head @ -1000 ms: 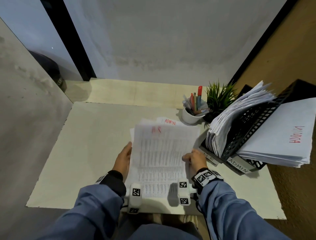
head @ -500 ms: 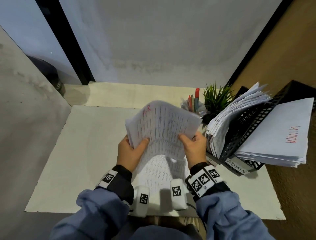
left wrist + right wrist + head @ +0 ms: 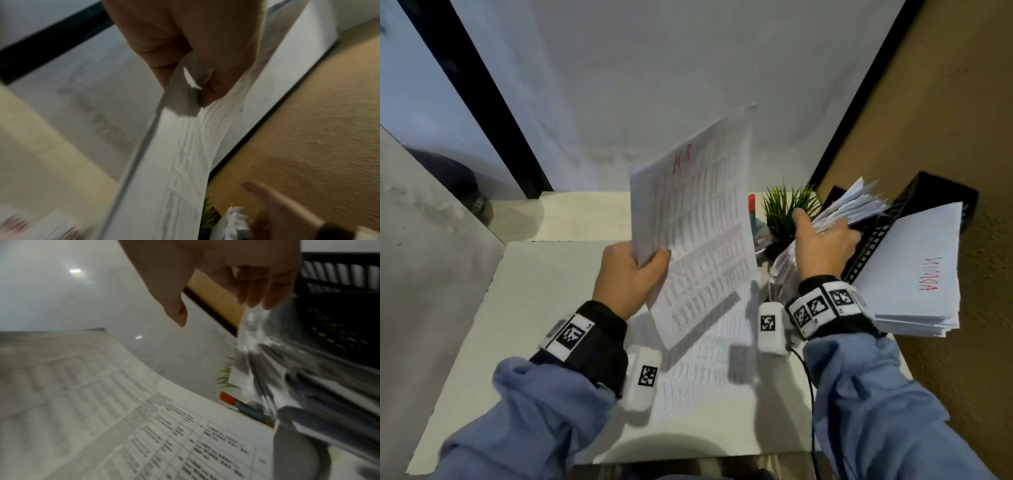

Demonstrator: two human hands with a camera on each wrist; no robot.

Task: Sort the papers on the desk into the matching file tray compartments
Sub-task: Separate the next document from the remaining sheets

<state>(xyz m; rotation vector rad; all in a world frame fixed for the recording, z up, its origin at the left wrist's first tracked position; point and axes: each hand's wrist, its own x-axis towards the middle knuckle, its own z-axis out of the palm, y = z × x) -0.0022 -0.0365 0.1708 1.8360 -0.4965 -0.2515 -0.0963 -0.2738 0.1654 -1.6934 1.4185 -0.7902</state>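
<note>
My left hand (image 3: 650, 260) grips a printed sheaf of papers (image 3: 698, 222) marked "HR" in red and holds it upright above the desk. The left wrist view shows the thumb and fingers (image 3: 197, 87) pinching the sheaf's (image 3: 164, 162) edge. My right hand (image 3: 825, 226) reaches into the black file tray (image 3: 928, 192) at the right, its fingers lying over the top edges of the leaning papers (image 3: 856, 205) in the tray's near compartment. In the right wrist view its fingertips (image 3: 257, 303) touch those papers (image 3: 287, 369), with the thumb held apart.
More printed sheets (image 3: 698, 370) lie on the pale desk (image 3: 534, 325) under the raised sheaf. A thick stack marked "ADMIN" (image 3: 914, 267) sits in the tray's right compartment. A small green plant (image 3: 784, 205) and a red pen (image 3: 751, 202) stand behind the sheaf, against the wall.
The HR sheaf went from flat on the desk to raised and upright. My right hand let go of it and moved right onto the papers in the tray; my left hand now holds it alone.
</note>
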